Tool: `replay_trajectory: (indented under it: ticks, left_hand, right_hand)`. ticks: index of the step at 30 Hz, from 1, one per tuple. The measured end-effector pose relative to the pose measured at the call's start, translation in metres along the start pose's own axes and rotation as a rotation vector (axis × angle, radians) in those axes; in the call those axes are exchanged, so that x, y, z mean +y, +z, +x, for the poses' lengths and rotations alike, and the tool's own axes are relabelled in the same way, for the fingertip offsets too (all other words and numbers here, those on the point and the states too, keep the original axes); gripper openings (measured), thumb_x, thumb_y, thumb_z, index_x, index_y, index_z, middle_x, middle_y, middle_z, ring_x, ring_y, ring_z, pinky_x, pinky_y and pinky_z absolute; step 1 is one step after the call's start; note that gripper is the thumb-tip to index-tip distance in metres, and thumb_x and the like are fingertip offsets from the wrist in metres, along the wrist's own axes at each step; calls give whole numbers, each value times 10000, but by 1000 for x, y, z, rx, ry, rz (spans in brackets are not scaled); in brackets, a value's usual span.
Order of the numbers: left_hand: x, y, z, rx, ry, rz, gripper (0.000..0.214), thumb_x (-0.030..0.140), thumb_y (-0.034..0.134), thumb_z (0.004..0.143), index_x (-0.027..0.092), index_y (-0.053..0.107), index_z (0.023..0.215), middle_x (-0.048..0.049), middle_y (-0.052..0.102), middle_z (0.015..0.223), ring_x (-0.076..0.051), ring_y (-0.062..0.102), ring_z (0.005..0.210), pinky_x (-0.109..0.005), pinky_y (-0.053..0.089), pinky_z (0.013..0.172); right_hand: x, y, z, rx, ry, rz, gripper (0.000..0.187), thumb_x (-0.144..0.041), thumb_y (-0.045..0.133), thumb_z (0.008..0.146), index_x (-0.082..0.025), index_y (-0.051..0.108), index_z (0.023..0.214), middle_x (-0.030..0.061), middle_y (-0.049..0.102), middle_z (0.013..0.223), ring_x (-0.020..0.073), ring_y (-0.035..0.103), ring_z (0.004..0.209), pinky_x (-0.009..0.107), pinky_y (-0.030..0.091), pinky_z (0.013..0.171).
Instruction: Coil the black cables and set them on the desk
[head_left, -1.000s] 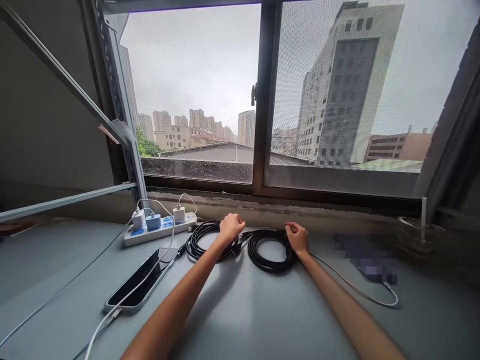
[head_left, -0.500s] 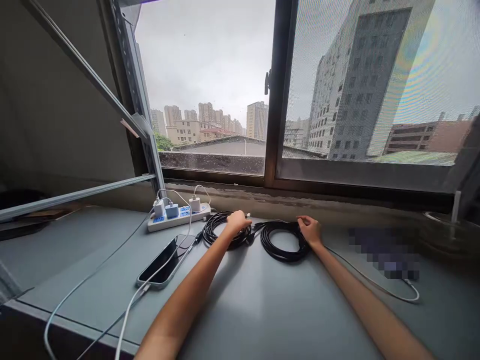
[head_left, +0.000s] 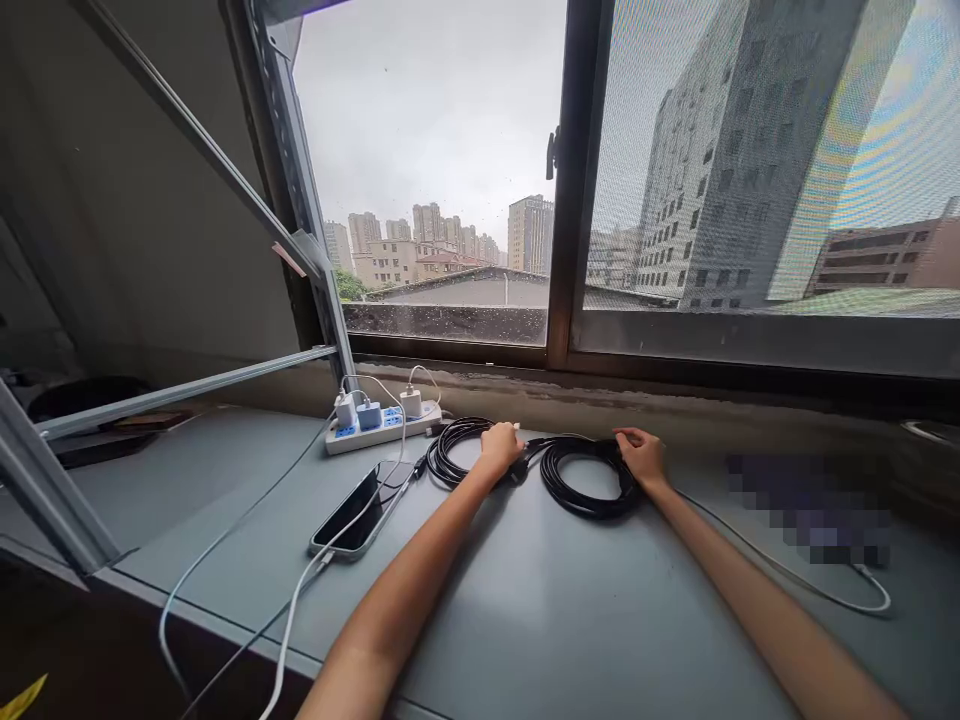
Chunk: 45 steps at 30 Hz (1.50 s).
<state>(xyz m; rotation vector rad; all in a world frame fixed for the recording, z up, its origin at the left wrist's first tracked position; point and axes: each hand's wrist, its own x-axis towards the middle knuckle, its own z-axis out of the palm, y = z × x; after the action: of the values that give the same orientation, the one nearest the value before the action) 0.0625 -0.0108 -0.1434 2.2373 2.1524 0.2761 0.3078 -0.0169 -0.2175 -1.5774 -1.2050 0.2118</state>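
Observation:
Two coils of black cable lie side by side on the grey tabletop. My left hand (head_left: pixel 500 447) is closed over the right side of the left coil (head_left: pixel 444 462), its fingers mostly hidden by the back of the hand. At the upper right edge of the right coil (head_left: pixel 568 500), my right hand (head_left: pixel 643 458) grips the cable, with one finger reaching out to the left. Black cable ends with plugs lie between the coils. Left of the left coil rests a dark-screened phone (head_left: pixel 346 520) with a white cable running over it.
A white power strip (head_left: pixel 367 438) with several chargers plugged in stands behind the phone. White charging cables (head_left: pixel 289 625) trail over the table's front edge. A metal frame (head_left: pixel 64 480) rises at left. A blurred-out object (head_left: pixel 814 515) lies at right. Behind is a window.
The view has turned a little to the left, so everything appears shifted right. Both hands keep about the same places on the coils.

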Motion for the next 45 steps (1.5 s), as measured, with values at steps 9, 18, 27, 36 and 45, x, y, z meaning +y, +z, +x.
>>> replay_trajectory:
  ticks: [9, 18, 27, 36, 45]
  left_hand:
    - [-3, 5, 3, -3, -20, -14, 337, 348, 535, 883, 145, 555, 1151, -91, 583, 1144, -195, 587, 990, -409, 505, 840]
    - [-3, 11, 0, 44, -63, -110, 337, 344, 536, 883, 149, 553, 1157, -92, 579, 1153, -195, 585, 993, -409, 505, 841]
    - [-3, -32, -1, 387, -116, -396, 290, 330, 472, 900, 125, 648, 796, -101, 663, 855, -217, 624, 862, -365, 468, 780]
    - [-3, -140, -18, 827, 61, -859, 386, 363, 306, 958, 169, 579, 766, 22, 535, 515, -96, 508, 452, -216, 380, 477]
    - [31, -181, -52, 854, 352, -1285, 414, 347, 389, 954, 183, 564, 617, 101, 325, 269, -48, 252, 224, -224, 142, 291]
  right_hand:
    - [5, 4, 3, -1, -21, 6, 365, -475, 530, 882, -131, 626, 810, -59, 523, 542, 73, 476, 451, 235, 438, 529]
    - [-1, 0, 1, -3, -6, 19, 352, -473, 555, 862, -140, 645, 790, -58, 527, 516, 85, 495, 465, 242, 435, 546]
    - [-7, 1, -2, 11, -62, 39, 347, -457, 533, 884, -134, 629, 799, -73, 475, 496, 70, 438, 420, 227, 414, 500]
    - [-24, -4, -2, -51, -25, 0, 301, -414, 511, 910, -132, 617, 908, -14, 595, 715, 86, 545, 571, 249, 486, 582]
    - [-72, -30, 2, -27, -59, -104, 230, -348, 512, 864, -236, 692, 956, -10, 666, 731, 162, 621, 760, 283, 438, 734]
